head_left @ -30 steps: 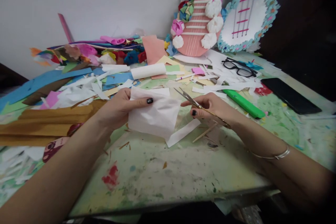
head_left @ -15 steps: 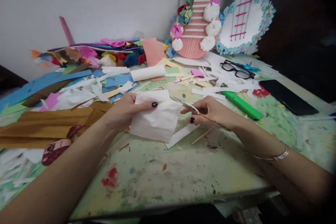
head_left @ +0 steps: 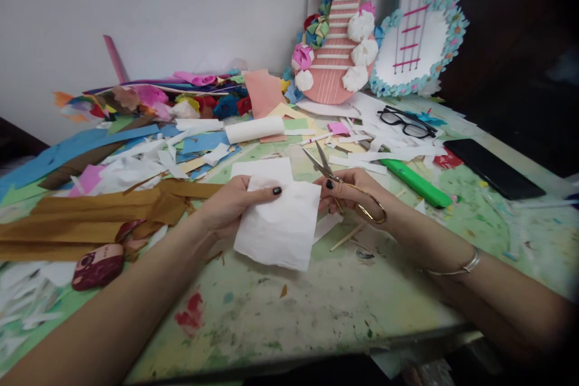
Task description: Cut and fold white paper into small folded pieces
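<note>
My left hand [head_left: 235, 202] pinches a square piece of white paper [head_left: 280, 229] between thumb and fingers, above the green table. Beside the paper's right edge, my right hand [head_left: 350, 193] holds a pair of scissors [head_left: 323, 163] with gold handles. The blades point up and away, slightly parted, and are apart from the paper. My right fingertips are at the paper's right edge; whether they grip it I cannot tell. Another flat white sheet [head_left: 265, 167] shows behind the held piece. A white strip [head_left: 326, 226] lies below my right hand.
Brown crepe paper [head_left: 90, 217] and a dark red object [head_left: 98, 266] lie at left. A white roll [head_left: 254, 129], coloured scraps and glasses [head_left: 407, 122] are farther back. At right are a green cutter [head_left: 416, 183] and a black phone [head_left: 493, 167]. Paper instruments [head_left: 335, 66] lean on the wall.
The scissors have turned in my right hand, from lying low beside the paper to pointing up and away. The white paper has come nearer and a little to the right.
</note>
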Available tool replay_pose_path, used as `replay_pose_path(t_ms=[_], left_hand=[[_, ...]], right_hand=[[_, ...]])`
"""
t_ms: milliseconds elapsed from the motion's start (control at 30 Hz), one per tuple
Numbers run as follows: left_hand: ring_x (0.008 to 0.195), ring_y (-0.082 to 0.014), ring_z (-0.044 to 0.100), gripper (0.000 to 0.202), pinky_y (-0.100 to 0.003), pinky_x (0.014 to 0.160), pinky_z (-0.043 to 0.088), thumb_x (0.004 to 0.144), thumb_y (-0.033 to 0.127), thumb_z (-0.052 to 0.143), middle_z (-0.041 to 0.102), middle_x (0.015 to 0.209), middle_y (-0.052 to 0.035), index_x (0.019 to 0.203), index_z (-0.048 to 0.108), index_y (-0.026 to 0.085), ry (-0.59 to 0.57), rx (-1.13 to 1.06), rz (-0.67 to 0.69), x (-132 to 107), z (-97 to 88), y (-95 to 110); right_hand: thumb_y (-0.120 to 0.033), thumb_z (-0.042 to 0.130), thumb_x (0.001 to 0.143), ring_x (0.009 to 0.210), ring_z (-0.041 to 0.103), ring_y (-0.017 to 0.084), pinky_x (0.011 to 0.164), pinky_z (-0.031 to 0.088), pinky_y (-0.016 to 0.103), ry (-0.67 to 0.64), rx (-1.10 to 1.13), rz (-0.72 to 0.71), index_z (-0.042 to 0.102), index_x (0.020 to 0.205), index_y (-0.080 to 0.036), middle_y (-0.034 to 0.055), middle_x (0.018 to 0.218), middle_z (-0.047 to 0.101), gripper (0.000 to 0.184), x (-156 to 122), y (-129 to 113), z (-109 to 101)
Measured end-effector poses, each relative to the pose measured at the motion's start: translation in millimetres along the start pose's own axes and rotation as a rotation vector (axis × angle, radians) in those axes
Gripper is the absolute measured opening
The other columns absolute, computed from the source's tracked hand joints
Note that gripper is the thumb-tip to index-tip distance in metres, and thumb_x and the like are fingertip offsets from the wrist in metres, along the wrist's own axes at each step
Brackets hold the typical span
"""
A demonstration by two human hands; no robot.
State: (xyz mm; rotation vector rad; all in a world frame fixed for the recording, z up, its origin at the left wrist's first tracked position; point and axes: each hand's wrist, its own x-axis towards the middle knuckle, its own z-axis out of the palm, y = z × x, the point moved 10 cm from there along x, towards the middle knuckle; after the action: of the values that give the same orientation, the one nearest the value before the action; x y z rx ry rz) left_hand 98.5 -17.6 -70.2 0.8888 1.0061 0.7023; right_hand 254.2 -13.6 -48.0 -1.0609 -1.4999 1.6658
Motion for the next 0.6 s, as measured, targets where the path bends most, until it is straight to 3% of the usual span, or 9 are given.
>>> replay_pose_path(t_ms=[133, 400, 600], left_hand=[[0.069, -0.0160, 0.067, 0.023, -0.024, 0.065, 0.053, 0.067, 0.024, 0.079, 0.075, 0.083, -0.0085, 0.086, 0.072, 0.012, 0.000, -0.043, -0.021, 3.0, 7.5, -10.7], [0.061, -0.0137, 0.064, 0.018, -0.020, 0.056, 0.048, 0.064, 0.024, 0.081, 0.073, 0.074, -0.0073, 0.074, 0.074, 0.012, 0.038, 0.065, 0.044, 2.0, 5.1, -2.4], [0.066, -0.0163, 0.066, 0.024, -0.023, 0.060, 0.051, 0.065, 0.025, 0.080, 0.074, 0.081, -0.0094, 0.084, 0.074, 0.012, 0.056, 0.099, 0.069, 1.9, 1.5, -0.5]], right_hand=[[-0.046, 0.077, 0.066, 0.056, 0.057, 0.012, 0.051, 0.046, 0.024, 0.056, 0.108, 0.028, 0.070, 0.090, -0.014, 0.0060, 0.072, 0.066, 0.040, 1.2, 8.4, 0.4], [-0.019, 0.069, 0.065, 0.060, 0.055, 0.010, 0.057, 0.045, 0.023, 0.168, -0.105, -0.093, 0.066, 0.075, -0.016, 0.0001, 0.069, 0.062, 0.012, 1.1, -0.9, -7.0], [-0.013, 0.066, 0.062, 0.061, 0.055, 0.011, 0.057, 0.044, 0.024, 0.232, -0.155, -0.152, 0.064, 0.075, -0.016, -0.0005, 0.067, 0.062, 0.013, -2.3, -7.9, -10.2]])
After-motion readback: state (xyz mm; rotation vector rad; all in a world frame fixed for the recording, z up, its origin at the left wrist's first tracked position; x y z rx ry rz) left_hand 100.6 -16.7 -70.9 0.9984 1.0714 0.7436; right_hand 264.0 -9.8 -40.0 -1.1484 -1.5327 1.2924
